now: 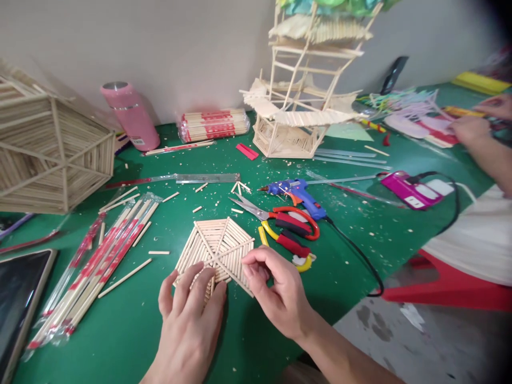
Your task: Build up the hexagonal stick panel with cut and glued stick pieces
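A flat hexagonal panel of wooden sticks (218, 240) lies on the green table, with spokes meeting near its middle and a gap in its sticks at the near right. My left hand (194, 312) bends its fingers over the panel's near left part and holds it; the hand hides that edge. At the right edge of the panel, my right hand (276, 290) is closed in a pinch, thumb against index finger; whatever lies between the fingertips is hidden. Just beyond are scissors (276, 216) with red handles, yellow-and-red-handled pliers (286, 242) and a blue glue gun (298, 194).
A stick tower (296, 122) stands at the back, a larger stick roof (56, 154) at left. Bagged sticks (106, 256), a tablet (22, 304), a pink bottle (132, 117) and a purple power strip (410, 189) surround the work. Another person's hand (472, 130) is at far right.
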`<state>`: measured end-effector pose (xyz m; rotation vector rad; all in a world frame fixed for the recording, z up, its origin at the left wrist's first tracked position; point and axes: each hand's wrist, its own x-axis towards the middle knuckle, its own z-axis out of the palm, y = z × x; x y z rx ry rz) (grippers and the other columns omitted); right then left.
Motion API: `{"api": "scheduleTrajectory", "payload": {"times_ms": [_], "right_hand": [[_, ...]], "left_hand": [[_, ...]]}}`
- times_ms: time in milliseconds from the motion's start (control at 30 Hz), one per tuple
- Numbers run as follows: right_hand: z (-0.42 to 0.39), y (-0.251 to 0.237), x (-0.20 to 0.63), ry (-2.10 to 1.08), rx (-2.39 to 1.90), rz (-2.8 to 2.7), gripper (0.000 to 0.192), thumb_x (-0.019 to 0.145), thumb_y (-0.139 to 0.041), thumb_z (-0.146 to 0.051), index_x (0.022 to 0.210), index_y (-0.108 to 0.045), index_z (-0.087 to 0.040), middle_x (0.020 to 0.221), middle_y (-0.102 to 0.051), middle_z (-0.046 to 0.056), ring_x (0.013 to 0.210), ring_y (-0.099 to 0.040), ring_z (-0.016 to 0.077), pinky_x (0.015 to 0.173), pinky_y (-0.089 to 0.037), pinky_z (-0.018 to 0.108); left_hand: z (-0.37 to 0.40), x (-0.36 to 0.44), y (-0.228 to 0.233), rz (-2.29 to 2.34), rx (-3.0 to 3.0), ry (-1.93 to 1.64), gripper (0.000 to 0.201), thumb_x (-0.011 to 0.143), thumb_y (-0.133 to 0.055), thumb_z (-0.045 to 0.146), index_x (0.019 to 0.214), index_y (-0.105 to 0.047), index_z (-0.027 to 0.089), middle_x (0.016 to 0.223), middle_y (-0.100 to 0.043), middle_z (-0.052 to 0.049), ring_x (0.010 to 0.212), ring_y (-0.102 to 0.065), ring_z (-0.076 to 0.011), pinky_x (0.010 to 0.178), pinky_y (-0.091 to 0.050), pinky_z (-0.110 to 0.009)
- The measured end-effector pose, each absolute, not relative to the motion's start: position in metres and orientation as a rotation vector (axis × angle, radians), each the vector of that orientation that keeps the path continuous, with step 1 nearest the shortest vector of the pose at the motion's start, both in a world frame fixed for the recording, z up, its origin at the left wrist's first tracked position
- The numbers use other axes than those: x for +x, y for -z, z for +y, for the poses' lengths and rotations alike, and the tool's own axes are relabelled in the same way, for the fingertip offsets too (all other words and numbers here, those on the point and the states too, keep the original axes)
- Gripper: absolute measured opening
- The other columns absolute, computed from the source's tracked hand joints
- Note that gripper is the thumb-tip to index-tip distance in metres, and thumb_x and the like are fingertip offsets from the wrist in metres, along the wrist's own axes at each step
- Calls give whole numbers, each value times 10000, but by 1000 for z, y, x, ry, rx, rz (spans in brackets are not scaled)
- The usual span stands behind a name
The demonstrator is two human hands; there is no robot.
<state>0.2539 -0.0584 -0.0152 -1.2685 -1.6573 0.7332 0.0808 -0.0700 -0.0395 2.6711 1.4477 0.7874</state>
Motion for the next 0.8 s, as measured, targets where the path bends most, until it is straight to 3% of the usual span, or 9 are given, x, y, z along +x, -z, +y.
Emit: {"api": "scheduleTrajectory", "payload": {"times_ms": [200,333,533,800], "right_hand": [[-52,3,301,-248,-1576,-1543,96,838,-501,-239,922,-536,-213,685,-549,-14,543,-506,110,492,-438,225],[-32,6,359,-53,-1758,-1436,178,795,-533,-281,950,-532,-192,803,-543,43,699,-520,175,648,-458,318],[10,14,396,-192,-1940,-1538,364,648,-616,-349,959,-550,-172,945,-592,106,748,-558,220,649,-458,359],[41,18,396,-451,-2043,-1497,169,542,-640,-288,690,-585,-227,622,-602,9,591,-562,214,590,-422,349]], "left_hand": [[-71,84,35,1466,2558,-818,136,837,-500,186,813,-612,260,872,-629,-40,929,-505,-252,876,-291,-469],[-76,80,30,1443,2544,-684,160,842,-472,165,833,-602,257,823,-604,-28,859,-509,-233,784,-314,-426],[-85,71,30,1337,2527,-564,97,849,-476,160,846,-555,216,875,-546,-41,777,-504,-177,658,-422,-299],[-99,77,39,1418,2434,-678,200,893,-361,107,909,-544,186,932,-539,-59,816,-491,-175,741,-453,-319]]}}
